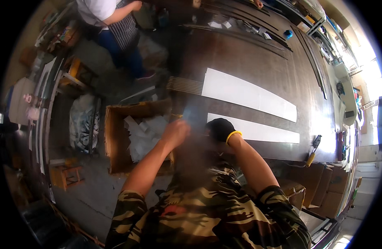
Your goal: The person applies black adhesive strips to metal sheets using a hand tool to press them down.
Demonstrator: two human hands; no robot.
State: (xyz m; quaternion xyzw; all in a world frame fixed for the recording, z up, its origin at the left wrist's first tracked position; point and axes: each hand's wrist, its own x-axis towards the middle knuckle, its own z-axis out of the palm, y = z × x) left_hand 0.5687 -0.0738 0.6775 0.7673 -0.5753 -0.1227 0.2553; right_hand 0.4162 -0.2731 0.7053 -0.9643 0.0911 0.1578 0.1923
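Note:
My left hand is bare and curled closed over the table's near left edge, beside the cardboard box. A small yellow piece shows just above its fingers; a blurred smear hides what they hold. My right hand wears a black glove with a yellow cuff. Its fingers curl in at the left end of the nearer white strip; whatever is between them is hidden. Farther back on the dark table lies a wider white sheet, tapering to the right and apart from the nearer strip.
An open cardboard box with white scraps stands at my left. Dark metal strips lie at the table's far side. A yellow-handled tool rests at the near right edge. Another person stands far left, near a stool.

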